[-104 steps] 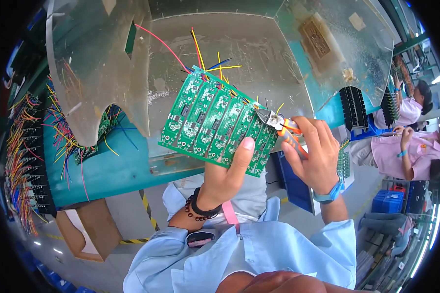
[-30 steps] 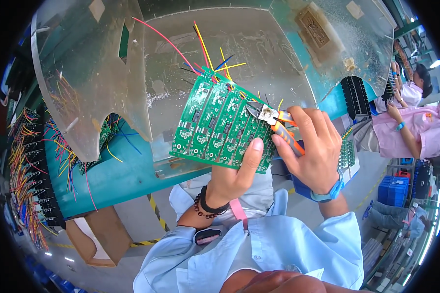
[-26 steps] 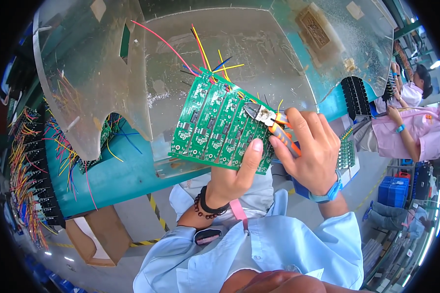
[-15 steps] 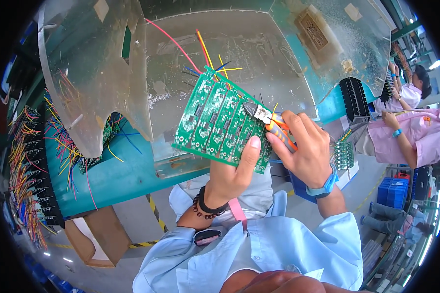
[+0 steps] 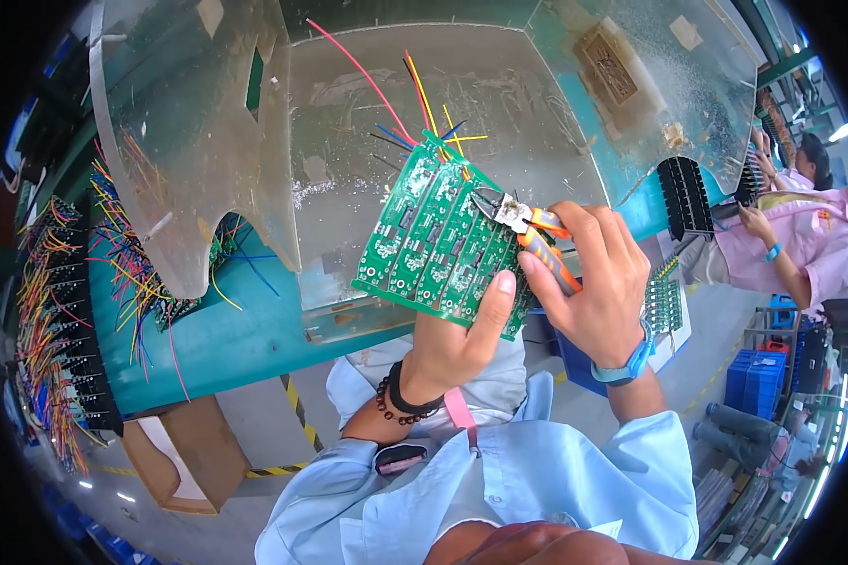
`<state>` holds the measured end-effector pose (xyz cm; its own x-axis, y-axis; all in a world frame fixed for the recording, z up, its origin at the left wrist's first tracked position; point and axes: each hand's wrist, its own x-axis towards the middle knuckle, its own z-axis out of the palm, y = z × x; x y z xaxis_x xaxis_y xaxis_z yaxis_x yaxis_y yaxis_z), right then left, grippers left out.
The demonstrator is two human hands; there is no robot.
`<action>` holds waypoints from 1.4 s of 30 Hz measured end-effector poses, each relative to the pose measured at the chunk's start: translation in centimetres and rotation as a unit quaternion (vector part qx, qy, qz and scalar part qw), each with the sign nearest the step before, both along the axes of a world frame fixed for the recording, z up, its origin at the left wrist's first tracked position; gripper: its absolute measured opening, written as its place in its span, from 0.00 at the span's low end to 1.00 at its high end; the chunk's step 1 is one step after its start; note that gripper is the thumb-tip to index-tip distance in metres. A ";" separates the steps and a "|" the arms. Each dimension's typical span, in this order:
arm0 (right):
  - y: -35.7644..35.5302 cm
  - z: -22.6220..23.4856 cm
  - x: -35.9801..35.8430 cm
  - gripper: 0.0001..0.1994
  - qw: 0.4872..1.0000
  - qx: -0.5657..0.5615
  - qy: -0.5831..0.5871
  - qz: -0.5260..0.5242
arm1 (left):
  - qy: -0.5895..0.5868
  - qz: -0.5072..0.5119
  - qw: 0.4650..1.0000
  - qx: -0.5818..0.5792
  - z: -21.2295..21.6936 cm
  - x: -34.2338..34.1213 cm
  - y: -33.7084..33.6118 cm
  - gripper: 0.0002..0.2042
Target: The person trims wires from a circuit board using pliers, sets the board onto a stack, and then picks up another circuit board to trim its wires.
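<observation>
My left hand (image 5: pixel 457 348) grips a green circuit board panel (image 5: pixel 429 235) by its lower edge, thumb on top and fingers underneath. The panel is tilted and divided into several strips. Red, yellow, blue and black wires (image 5: pixel 422 89) stick out past its far end. My right hand (image 5: pixel 594 282) is closed around cutting pliers (image 5: pixel 537 235) with orange and grey handles. Their jaws lie over the panel's right part, slightly parted, close to its surface; whether they touch a lead I cannot tell.
A clear plastic enclosure (image 5: pixel 198 132) with side walls stands behind the panel, bits scattered on its floor. Wired boards (image 5: pixel 146 254) lie on the green table (image 5: pixel 254 348) at left, beside a black rack (image 5: pixel 75 320). Further boards (image 5: pixel 664 306) and a co-worker in pink (image 5: pixel 791 240) are at right.
The panel and both hands sit slightly further right in view. The plier jaws have shifted a little along the panel and look more parted.
</observation>
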<state>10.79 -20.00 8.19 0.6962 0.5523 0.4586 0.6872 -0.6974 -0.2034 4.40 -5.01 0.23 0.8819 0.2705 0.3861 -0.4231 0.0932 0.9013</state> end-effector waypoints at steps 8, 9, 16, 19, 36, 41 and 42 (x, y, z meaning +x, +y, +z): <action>0.3 -0.2 -0.2 0.21 0.999 -0.014 0.029 -0.006 | 0.004 0.008 0.999 0.051 0.0 -0.1 0.3 0.13; 0.3 -0.4 -0.1 0.21 0.999 -0.004 0.037 0.000 | 0.012 0.006 0.999 0.049 0.1 -0.2 0.2 0.13; 0.0 -1.5 0.3 0.20 0.997 0.049 0.061 0.007 | 0.032 -0.003 0.999 -0.006 0.0 -0.1 0.4 0.13; -0.1 -1.1 0.3 0.20 0.996 0.072 0.053 -0.017 | 0.036 -0.011 0.999 0.004 0.0 -0.1 0.5 0.14; 1.6 0.2 0.0 0.21 1.000 0.018 -0.002 -0.004 | -0.017 0.009 0.999 0.036 0.1 0.2 0.3 0.14; 1.5 -0.2 0.2 0.21 1.000 0.024 0.015 0.010 | -0.010 0.008 0.998 0.055 0.3 0.2 0.4 0.14; 1.5 -0.4 0.3 0.21 0.999 0.033 0.032 0.015 | -0.002 0.002 0.999 0.050 0.4 0.2 0.5 0.14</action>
<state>11.06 -18.52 7.83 0.7093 0.5424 0.4501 0.6911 -0.6608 -0.2928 4.56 -4.55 0.60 0.8791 0.2333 0.4157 -0.4276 0.0005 0.9040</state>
